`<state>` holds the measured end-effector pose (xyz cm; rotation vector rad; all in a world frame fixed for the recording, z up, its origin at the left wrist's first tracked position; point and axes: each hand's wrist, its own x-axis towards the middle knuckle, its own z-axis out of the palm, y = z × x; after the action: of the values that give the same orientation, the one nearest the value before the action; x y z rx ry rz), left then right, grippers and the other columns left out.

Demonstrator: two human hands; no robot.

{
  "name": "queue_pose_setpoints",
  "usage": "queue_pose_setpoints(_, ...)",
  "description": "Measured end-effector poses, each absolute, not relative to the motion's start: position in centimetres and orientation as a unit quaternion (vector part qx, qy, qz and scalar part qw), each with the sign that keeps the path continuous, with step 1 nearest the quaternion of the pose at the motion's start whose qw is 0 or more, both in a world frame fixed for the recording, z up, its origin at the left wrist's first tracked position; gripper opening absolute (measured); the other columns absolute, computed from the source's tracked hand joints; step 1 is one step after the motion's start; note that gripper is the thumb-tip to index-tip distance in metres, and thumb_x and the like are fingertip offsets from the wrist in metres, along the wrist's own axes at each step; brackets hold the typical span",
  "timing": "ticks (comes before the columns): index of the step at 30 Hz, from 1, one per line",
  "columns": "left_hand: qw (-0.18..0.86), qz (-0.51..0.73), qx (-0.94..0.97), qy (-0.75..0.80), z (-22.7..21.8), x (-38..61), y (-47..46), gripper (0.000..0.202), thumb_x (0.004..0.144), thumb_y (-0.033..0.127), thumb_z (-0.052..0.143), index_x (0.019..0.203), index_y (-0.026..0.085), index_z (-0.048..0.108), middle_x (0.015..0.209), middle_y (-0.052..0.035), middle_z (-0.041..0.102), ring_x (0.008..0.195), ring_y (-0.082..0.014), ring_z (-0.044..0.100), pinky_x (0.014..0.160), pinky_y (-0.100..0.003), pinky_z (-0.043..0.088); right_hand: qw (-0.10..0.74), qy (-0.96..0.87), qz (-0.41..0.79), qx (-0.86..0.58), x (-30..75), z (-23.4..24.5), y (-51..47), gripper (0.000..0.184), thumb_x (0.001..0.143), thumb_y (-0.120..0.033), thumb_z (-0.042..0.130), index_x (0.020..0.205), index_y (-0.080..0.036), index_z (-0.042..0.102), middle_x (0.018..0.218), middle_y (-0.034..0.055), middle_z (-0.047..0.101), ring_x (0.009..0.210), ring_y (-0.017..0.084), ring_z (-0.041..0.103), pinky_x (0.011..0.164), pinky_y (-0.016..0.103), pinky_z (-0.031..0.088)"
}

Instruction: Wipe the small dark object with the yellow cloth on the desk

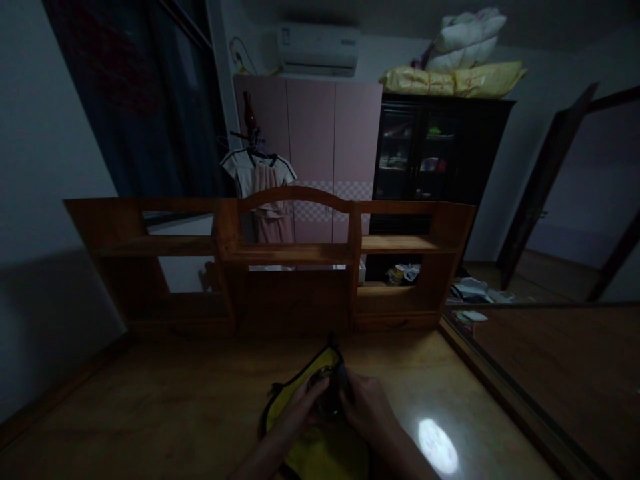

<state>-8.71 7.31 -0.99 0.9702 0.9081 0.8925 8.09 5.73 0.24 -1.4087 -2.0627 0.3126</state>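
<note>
A yellow cloth pouch with black trim [320,453] lies on the wooden desk [175,413] near its front edge. My left hand [303,408] and my right hand [367,403] meet over the pouch's far end. Both are curled around a small dark object [330,393] between them. The room is dim, so I cannot make out what that object is. Both forearms come in from the bottom of the picture.
A wooden shelf unit [280,257] stands along the back of the desk. A round spot of light [437,445] shines on the desk right of my hands. Behind are a pink wardrobe [325,133], a dark cabinet [435,153] and hanging clothes [260,180].
</note>
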Motion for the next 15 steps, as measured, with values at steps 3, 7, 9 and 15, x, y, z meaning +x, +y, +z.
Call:
queue_pose_setpoints(3, 0.708, 0.413, 0.411, 0.399, -1.2, -8.6, 7.4, 0.055, 0.068, 0.05, 0.07, 0.113, 0.02, 0.059, 0.106, -0.0081, 0.069, 0.098, -0.0284, 0.065, 0.071, -0.036, 0.057, 0.314, -0.77, 0.12, -0.542, 7.9, 0.4, 5.6, 0.022, 0.08, -0.014, 0.047, 0.098, -0.017, 0.059, 0.082, 0.0061, 0.07, 0.071, 0.019, 0.066, 0.061, 0.023, 0.041)
queue_pose_setpoints(7, 0.705, 0.424, 0.399, 0.404, -2.6, -8.6, 7.9, 0.055, 0.068, 0.049, 0.071, 0.112, 0.019, 0.059, 0.106, -0.0087, 0.069, 0.095, -0.0272, 0.066, 0.07, -0.035, 0.057, 0.329, -0.763, 0.117, -0.544, 7.6, 0.7, 5.2, 0.024, 0.08, -0.016, 0.047, 0.101, -0.018, 0.059, 0.083, 0.0057, 0.07, 0.074, 0.019, 0.066, 0.064, 0.024, 0.042)
queue_pose_setpoints(9, 0.706, 0.429, 0.396, 0.401, -3.1, -8.6, 8.0, 0.057, 0.068, 0.049, 0.071, 0.114, 0.019, 0.057, 0.108, -0.0091, 0.067, 0.097, -0.0275, 0.065, 0.069, -0.034, 0.057, 0.329, -0.761, 0.119, -0.546, 7.5, 0.8, 5.0, 0.026, 0.08, -0.016, 0.047, 0.103, -0.017, 0.058, 0.083, 0.0059, 0.069, 0.075, 0.02, 0.065, 0.065, 0.024, 0.042)
queue_pose_setpoints(15, 0.7, 0.446, 0.399, 0.389, -3.6, -8.9, 7.8, 0.054, 0.072, 0.046, 0.069, 0.117, 0.02, 0.056, 0.12, -0.0096, 0.062, 0.106, -0.0294, 0.061, 0.068, -0.035, 0.058, 0.343, -0.759, 0.123, -0.539, 7.8, 0.7, 5.0, 0.025, 0.081, -0.017, 0.048, 0.103, -0.018, 0.059, 0.086, 0.0054, 0.069, 0.079, 0.019, 0.065, 0.069, 0.025, 0.043)
